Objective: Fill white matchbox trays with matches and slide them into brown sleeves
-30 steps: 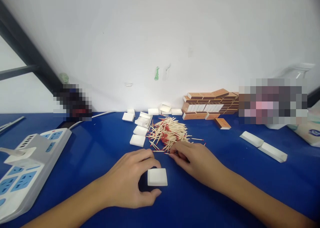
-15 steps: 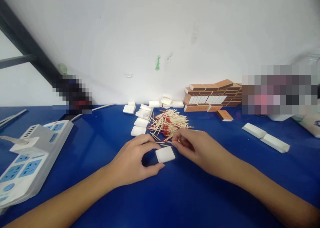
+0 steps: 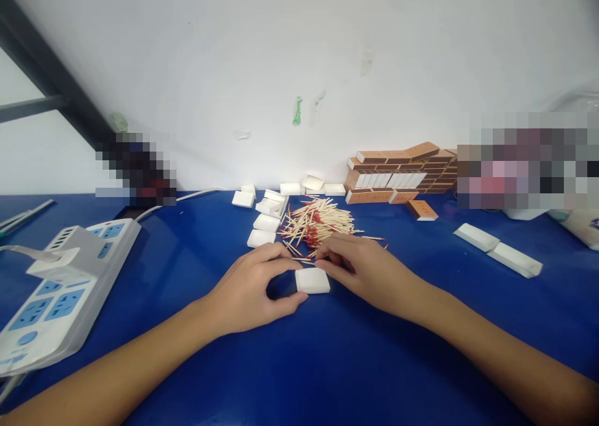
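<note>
Right now the left hand (image 3: pixel 250 289) is curled around a small white tray (image 3: pixel 312 280), thumb under its near edge and fingers arched over its far left corner, so it grips the tray against the blue table (image 3: pixel 327 363). Just to the tray's other side, the right hand (image 3: pixel 362 269) rests with its fingertips bent down at the tray's far right corner, pinching at matchsticks; whether it actually holds one I cannot tell. Directly beyond both hands lies the pile of red-tipped matches (image 3: pixel 318 223), with more empty white trays (image 3: pixel 264 223) beyond the left hand and stacked brown matchboxes (image 3: pixel 397 173) farther beyond the right hand.
</note>
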`<move>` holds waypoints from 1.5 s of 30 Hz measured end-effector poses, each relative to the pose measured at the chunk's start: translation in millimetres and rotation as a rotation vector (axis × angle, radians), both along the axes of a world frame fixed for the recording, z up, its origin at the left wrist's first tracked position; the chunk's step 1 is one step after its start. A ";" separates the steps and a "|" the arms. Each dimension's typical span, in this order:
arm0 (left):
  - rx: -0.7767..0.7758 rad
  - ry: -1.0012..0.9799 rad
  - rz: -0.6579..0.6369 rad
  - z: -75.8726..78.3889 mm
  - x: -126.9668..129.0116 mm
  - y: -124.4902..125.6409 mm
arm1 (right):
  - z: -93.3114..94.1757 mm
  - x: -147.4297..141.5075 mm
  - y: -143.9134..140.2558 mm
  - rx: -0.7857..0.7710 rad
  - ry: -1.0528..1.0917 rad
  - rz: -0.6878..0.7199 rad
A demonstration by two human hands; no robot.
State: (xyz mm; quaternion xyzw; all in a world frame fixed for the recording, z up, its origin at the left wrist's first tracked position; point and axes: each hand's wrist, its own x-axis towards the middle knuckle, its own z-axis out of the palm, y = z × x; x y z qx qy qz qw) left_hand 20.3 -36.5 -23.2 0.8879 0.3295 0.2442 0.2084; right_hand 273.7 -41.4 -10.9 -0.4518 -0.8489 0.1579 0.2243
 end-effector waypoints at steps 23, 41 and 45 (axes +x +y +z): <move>0.000 -0.019 -0.031 5.4 -5.3 4.6 | 5.2 3.1 -8.7 0.349 -0.348 -0.047; -0.020 0.013 0.019 1.3 -5.4 6.8 | 19.8 -14.5 12.4 0.140 0.035 -0.013; -0.009 0.016 0.033 1.6 -7.3 10.4 | 27.5 -25.2 19.2 -0.106 0.460 -0.014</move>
